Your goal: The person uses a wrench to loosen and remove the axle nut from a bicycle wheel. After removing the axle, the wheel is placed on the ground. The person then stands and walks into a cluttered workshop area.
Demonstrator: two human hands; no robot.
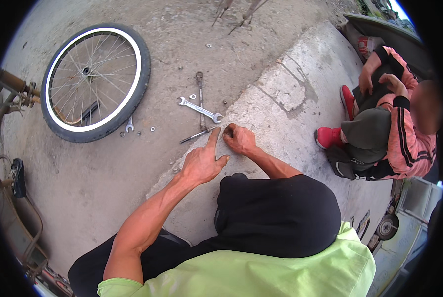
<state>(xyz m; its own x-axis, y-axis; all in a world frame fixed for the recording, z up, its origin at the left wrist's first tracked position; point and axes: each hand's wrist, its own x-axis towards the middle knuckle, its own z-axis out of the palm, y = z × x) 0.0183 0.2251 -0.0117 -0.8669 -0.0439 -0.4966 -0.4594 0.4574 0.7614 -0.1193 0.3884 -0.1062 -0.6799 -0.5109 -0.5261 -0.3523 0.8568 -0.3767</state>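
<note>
My left hand (204, 162) hovers over the concrete edge, index finger stretched out and thumb apart, holding nothing visible. Its fingertip is beside the end of a thin dark metal rod (194, 137). Just to the right, my right hand (239, 139) has its fingers curled together in a pinch; whatever they hold, if anything, is hidden. Beyond both hands lies a silver open-ended wrench (200, 110), crossing over a darker long wrench (200, 89). A washer (192, 96) and a small nut (225, 102) lie close by these tools.
A bicycle wheel (138, 74) with a white rim lies at the far left. Another wrench (130, 124) pokes out by its tyre, near several small nuts. Bicycle parts (16, 178) stand at the left edge. A person in pink (399, 143) crouches at right; a parked vehicle (404, 218) is behind.
</note>
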